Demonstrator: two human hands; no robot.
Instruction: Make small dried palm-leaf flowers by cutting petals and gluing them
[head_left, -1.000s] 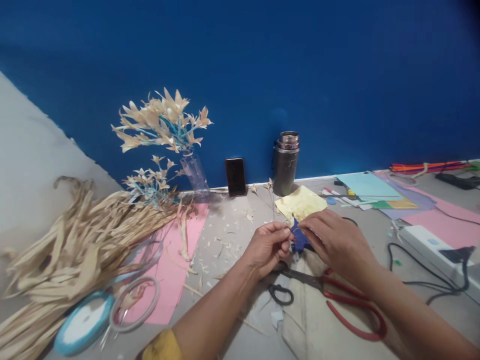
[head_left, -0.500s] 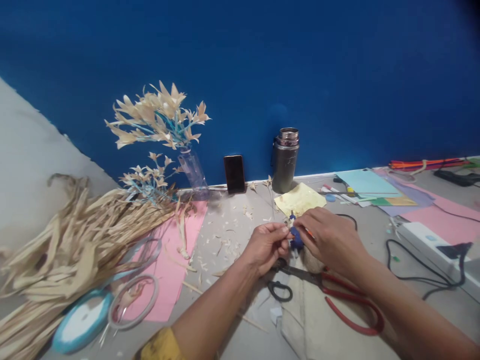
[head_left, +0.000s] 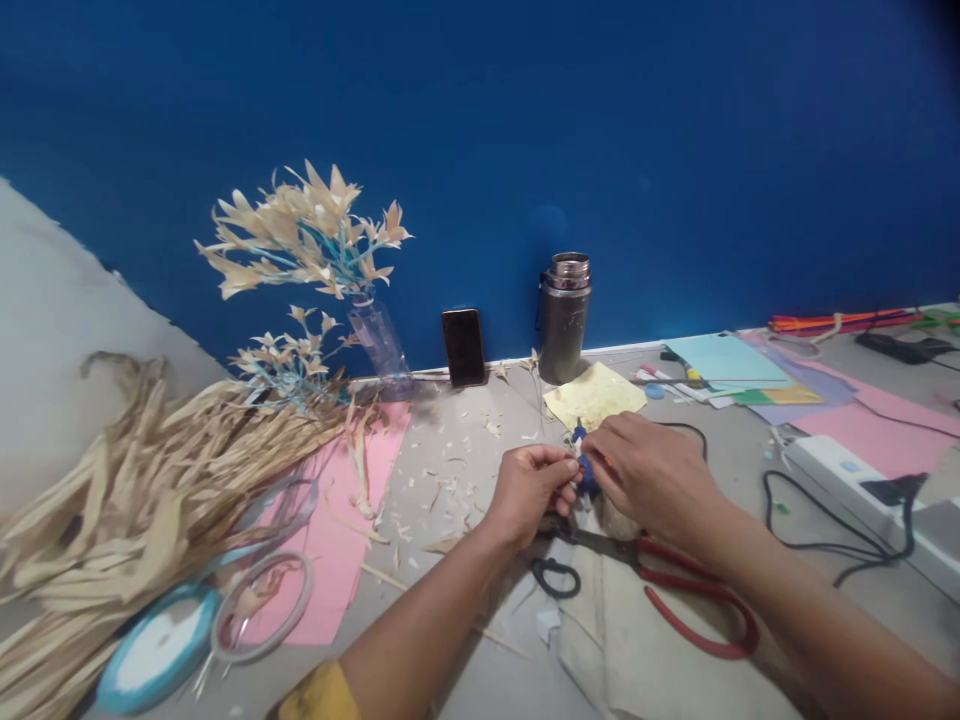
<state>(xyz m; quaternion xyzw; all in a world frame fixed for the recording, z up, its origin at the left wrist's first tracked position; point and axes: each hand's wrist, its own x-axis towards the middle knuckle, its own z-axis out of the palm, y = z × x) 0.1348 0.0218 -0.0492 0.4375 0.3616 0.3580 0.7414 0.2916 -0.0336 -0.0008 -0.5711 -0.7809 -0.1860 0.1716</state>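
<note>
My left hand [head_left: 532,488] is closed in a pinch, thumb against forefinger, just left of a blue tool [head_left: 588,478] with a pointed tip, which looks like a glue gun. What the pinch holds is too small to make out. My right hand [head_left: 646,462] bends over the blue tool from the right, its fingertips curled close to the left ones and partly hidden. Beneath my hands lie red-handled scissors [head_left: 701,600] and a smaller black-handled pair [head_left: 556,578], partly on a pale cloth [head_left: 645,660].
Dried husks [head_left: 150,480] pile up at left beside ribbon rolls [head_left: 159,648] and pink paper [head_left: 337,570]. Husk flowers [head_left: 315,235] stand in a clear bottle [head_left: 380,345]. A phone [head_left: 463,348], a steel flask [head_left: 564,320] and a power strip [head_left: 847,480] with cables stand farther off.
The view has shifted slightly, so the surroundings sit a little farther left. My hands stay together at the blue tool, with only small finger movement.
</note>
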